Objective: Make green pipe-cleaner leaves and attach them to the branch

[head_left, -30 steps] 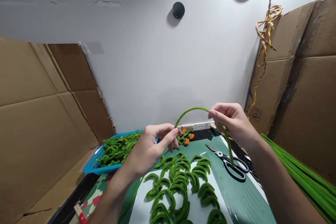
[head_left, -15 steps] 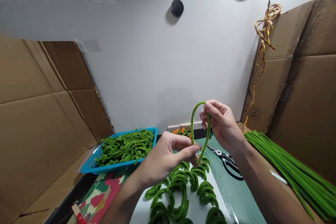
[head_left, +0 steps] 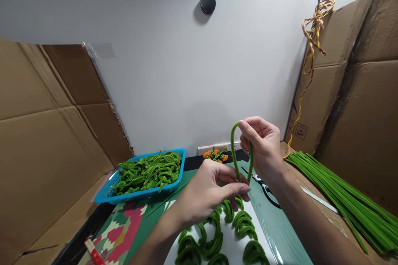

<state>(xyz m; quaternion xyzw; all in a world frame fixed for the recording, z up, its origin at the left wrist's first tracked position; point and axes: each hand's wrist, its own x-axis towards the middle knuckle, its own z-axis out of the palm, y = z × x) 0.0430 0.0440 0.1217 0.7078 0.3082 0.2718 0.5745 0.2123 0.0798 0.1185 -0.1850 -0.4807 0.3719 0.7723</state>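
Above the table a green pipe cleaner [head_left: 233, 143] is bent into a tall narrow loop. The thumb and fingers of my right hand [head_left: 263, 140] pinch it near the top of the bend. Lower down, my left hand [head_left: 217, 188] is closed on the loop's bottom ends, which its fingers partly hide. Beneath my hands, several curled bundles of green pipe cleaner [head_left: 244, 224] lie on a white sheet [head_left: 231, 246]. Black-handled scissors [head_left: 269, 194] rest on the green mat just past my right wrist, partly covered by that arm.
A blue basket [head_left: 139, 194] heaped with bent green pieces stands at left. Long straight pipe cleaners [head_left: 342, 198] lie at right beside a metal blade [head_left: 320, 199]. Orange-and-green pieces [head_left: 215, 155] sit at the back. Cardboard walls [head_left: 357, 103] flank the table; twisted yellow wire [head_left: 315, 33] hangs right.
My left hand has shifted right along with the loop's lower end, and the loop now looks narrower. My right hand keeps its pinch near the top. The camera view has moved slightly.
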